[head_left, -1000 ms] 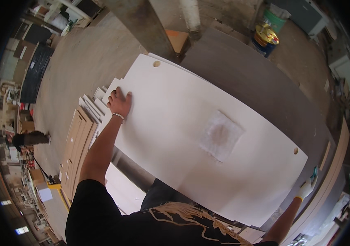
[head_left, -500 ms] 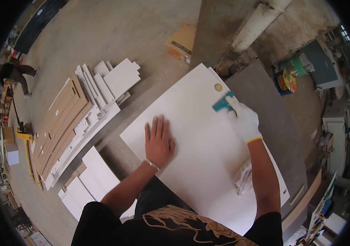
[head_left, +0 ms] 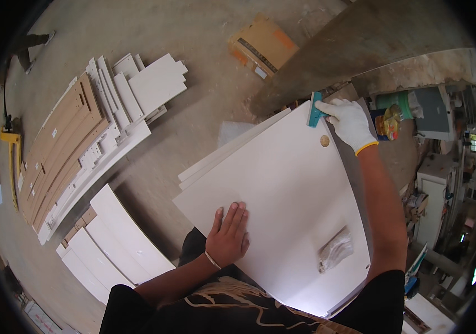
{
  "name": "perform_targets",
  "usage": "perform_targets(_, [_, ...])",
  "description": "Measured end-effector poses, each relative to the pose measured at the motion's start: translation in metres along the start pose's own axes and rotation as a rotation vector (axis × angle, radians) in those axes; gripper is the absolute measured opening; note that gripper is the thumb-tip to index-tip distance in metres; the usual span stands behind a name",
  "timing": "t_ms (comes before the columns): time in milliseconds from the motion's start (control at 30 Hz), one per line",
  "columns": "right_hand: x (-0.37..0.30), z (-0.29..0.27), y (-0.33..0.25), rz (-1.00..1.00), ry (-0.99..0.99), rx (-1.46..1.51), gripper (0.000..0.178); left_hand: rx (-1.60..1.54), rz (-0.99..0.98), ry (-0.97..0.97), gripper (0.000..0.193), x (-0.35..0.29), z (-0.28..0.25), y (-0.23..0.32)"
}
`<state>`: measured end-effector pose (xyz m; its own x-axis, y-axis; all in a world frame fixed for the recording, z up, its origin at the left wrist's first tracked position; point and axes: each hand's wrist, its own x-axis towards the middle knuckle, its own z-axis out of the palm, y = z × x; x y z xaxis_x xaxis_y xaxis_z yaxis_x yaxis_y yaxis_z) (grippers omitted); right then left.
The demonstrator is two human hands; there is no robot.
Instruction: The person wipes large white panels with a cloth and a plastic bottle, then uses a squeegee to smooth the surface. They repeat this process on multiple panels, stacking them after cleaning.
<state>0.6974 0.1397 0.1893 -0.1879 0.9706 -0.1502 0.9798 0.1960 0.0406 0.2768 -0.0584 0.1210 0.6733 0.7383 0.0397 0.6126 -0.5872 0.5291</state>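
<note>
A large white board lies in front of me, with the edges of more white boards showing beneath its left side. My left hand, bare, rests flat on its near left edge with the fingers extended. In a white glove with a yellow cuff, my right hand grips a teal scraper. The scraper's blade end is at the board's far corner, beyond a round tan spot. A crumpled whitish wad, perhaps a rag or plastic, sits on the board's near right part.
Stacks of brown and white panels lie on the floor at left, with more white panels nearer me. A cardboard box stands beyond the board. A yellow pallet jack and a person's legs show at far left.
My right hand has moved the scraper away from me, past the tan spot to the far corner. The view has shifted, and the lower boards now show at left.
</note>
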Motion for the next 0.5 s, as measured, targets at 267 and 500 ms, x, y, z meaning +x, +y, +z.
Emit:
perform_targets(267, [0.000,-0.004,-0.013,-0.140,0.000,0.020,0.041,-0.002,0.062,-0.044,0.060,0.001,-0.010,0.000])
perform_targets(500, [0.002,-0.002,-0.076,-0.280,0.034,-0.015,0.043,-0.040,0.100,-0.041,0.057,0.003,-0.012,-0.001])
